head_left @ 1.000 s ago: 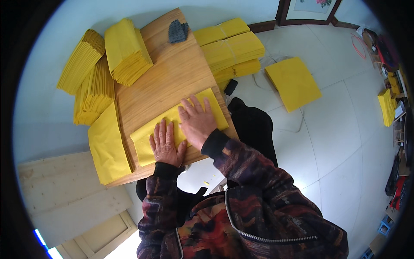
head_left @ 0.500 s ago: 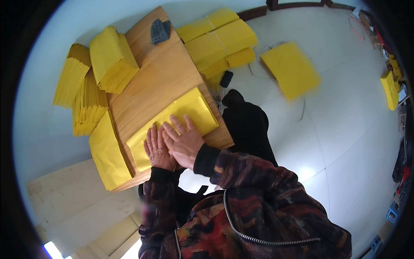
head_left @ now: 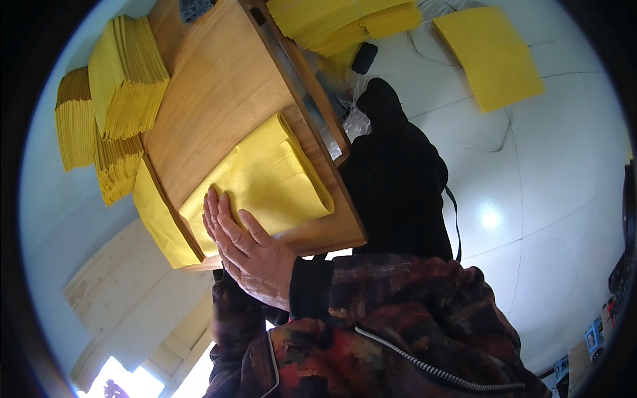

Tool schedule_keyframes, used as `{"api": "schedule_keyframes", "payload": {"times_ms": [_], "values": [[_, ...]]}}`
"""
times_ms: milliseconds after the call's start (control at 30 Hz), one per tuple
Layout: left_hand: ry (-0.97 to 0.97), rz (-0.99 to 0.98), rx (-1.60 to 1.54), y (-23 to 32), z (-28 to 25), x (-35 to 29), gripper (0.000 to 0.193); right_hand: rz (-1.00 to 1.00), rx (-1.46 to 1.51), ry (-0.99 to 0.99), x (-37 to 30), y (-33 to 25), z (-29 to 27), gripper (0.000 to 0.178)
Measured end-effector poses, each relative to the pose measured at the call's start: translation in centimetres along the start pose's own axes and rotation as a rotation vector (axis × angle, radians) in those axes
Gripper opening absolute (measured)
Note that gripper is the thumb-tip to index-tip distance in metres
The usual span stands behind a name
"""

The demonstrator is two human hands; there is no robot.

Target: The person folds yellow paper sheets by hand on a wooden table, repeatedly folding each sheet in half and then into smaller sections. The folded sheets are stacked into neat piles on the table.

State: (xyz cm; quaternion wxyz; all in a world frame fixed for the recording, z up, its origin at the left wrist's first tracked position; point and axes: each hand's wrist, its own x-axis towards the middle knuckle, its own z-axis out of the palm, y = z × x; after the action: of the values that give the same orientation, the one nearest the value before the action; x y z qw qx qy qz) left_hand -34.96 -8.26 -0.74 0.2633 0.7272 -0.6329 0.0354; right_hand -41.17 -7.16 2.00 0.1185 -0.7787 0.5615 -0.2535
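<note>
A folded yellow paper sheet [head_left: 265,176] lies slantwise on the near end of the wooden table [head_left: 219,86]. Its right end bulges in a rounded fold, and fine creases run over its upper face. My right hand [head_left: 255,262] rests on the sheet's lower left part, its fingers stretched out and apart from the bulging end. Behind it, my left hand is almost wholly hidden; only the dark left sleeve [head_left: 232,315] clearly shows, so its fingers cannot be read. Another flat yellow sheet [head_left: 159,215] lies along the table's left edge.
Thick stacks of folded yellow paper [head_left: 129,79] stand at the far left. More yellow bundles [head_left: 345,23] lie beyond the table's right side. A yellow sheet pile [head_left: 491,60] rests on the pale floor. A dark grey cloth-like item [head_left: 196,8] is at the table's far end.
My right hand has slid toward the sheet's lower left, covering my left hand, which was visible beside it. The sheet's right end now bulges more. The view has shifted too.
</note>
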Motion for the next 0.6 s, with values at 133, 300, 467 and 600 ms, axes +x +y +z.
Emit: {"api": "schedule_keyframes", "payload": {"times_ms": [133, 300, 467, 600], "values": [[-0.078, -0.022, 0.032, -0.4, -0.5, -0.3, 0.047, -0.013, -0.076, -0.031, 0.0, 0.5, -0.1, 0.056], [-0.182, 0.033, 0.094, -1.4, -1.2, -0.1, 0.050, -0.038, -0.205, -0.070, 0.1, 0.2, 0.4, 0.058], [-0.149, 0.068, 0.033, -1.6, -1.3, -0.3, 0.052, -0.130, -0.159, -0.131, 0.2, 0.6, 0.0, 0.055], [-0.242, 0.060, -0.012, -1.9, -1.8, 0.0, 0.054, -0.292, 0.289, -0.200, -1.1, 1.2, -0.7, 0.050]]}}
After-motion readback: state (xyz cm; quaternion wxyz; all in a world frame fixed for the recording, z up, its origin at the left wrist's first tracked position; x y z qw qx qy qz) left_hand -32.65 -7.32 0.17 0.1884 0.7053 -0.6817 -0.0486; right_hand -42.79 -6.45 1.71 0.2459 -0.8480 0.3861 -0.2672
